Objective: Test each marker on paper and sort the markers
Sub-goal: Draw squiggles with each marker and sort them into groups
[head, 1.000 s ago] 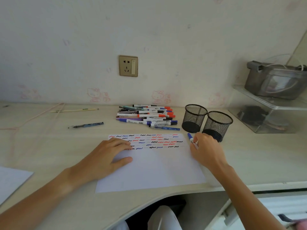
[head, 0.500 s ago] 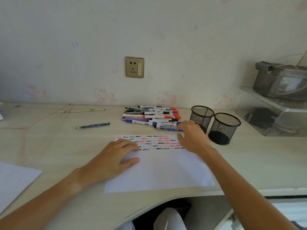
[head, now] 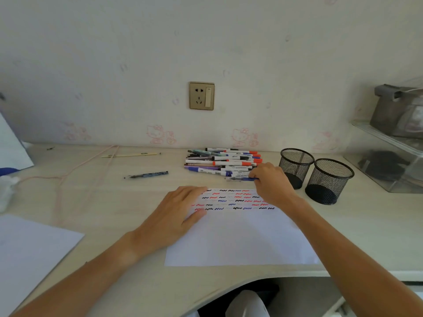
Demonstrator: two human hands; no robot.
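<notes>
Moved: right hand (head: 271,183) went from beside the mesh cups (head: 296,167) to the marker pile (head: 223,162)
Right hand: pinching a blue marker (head: 240,178) at pile's near edge
Left hand (head: 177,216): flat, fingers straight, pressing paper (head: 240,239) just in front of pile

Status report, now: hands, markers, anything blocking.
Left hand flat on the paper. Right hand pinching a blue marker at the near edge of the pile. Both mesh cups empty, nothing blocking them.
</notes>
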